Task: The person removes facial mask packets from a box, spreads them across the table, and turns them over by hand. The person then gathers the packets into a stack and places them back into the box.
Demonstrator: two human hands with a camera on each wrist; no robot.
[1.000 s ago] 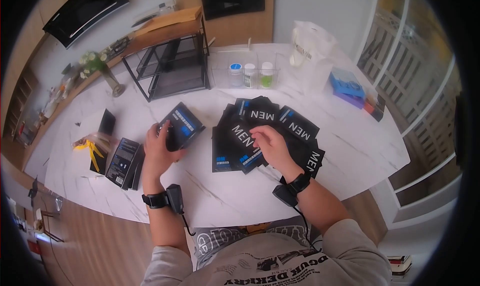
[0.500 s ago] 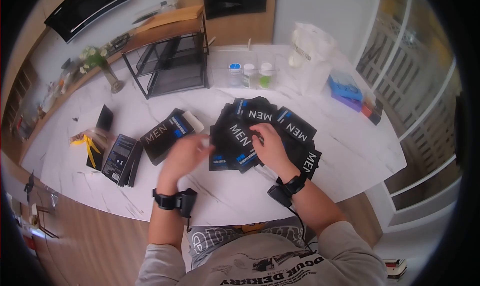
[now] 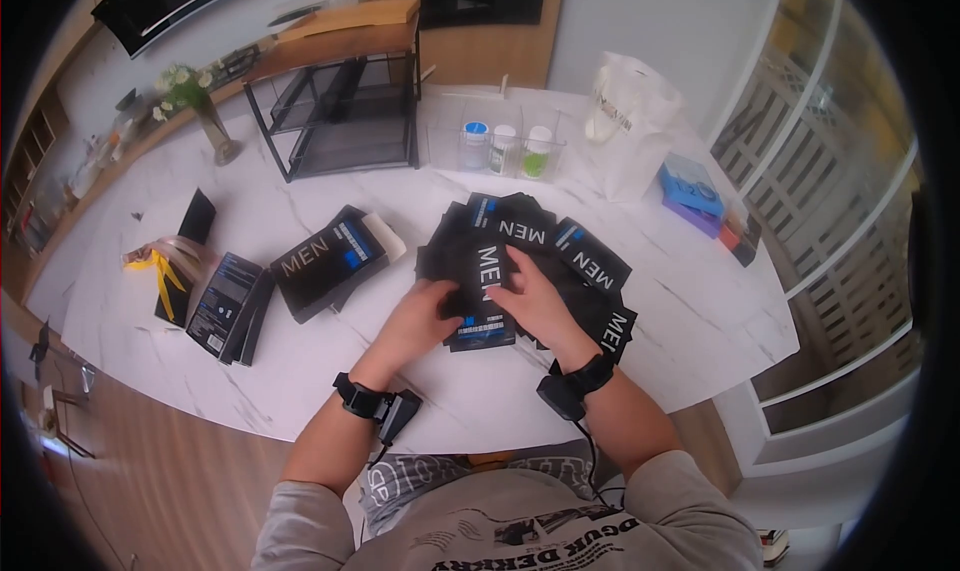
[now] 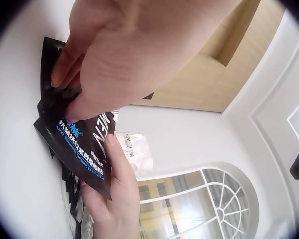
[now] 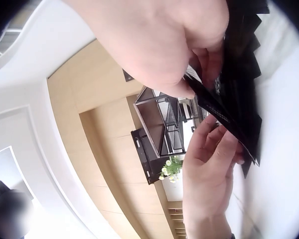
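Observation:
Both hands hold a black foil eye-patch sachet point(image 3: 486, 333) marked MEN, over a fanned pile of similar sachets point(image 3: 592, 251). At its left edge is my left hand point(image 3: 420, 316); the thumb lies over the blue print in the left wrist view. Opposite, my right hand point(image 3: 535, 306) pinches the other edge, its thumb point(image 4: 117, 154) on the printed face. In the right wrist view the sachet point(image 5: 219, 112) appears nearly edge-on, tilted up from the pile, between both hands. Left of the pile lies a black MEN box point(image 3: 315, 261) with its white end flap point(image 3: 386, 235) open.
More black boxes point(image 3: 228, 306) and a black item with a yellow ribbon point(image 3: 170, 276) stand at the left. Behind are a mesh rack point(image 3: 350, 136), a clear organizer point(image 3: 440, 151) with bottles, a white bag point(image 3: 635, 121) and a blue box point(image 3: 690, 183).
My left hand let go of the black box, moved right to the pile and took the sachet's left edge. The top sachet has turned more upright between both hands.

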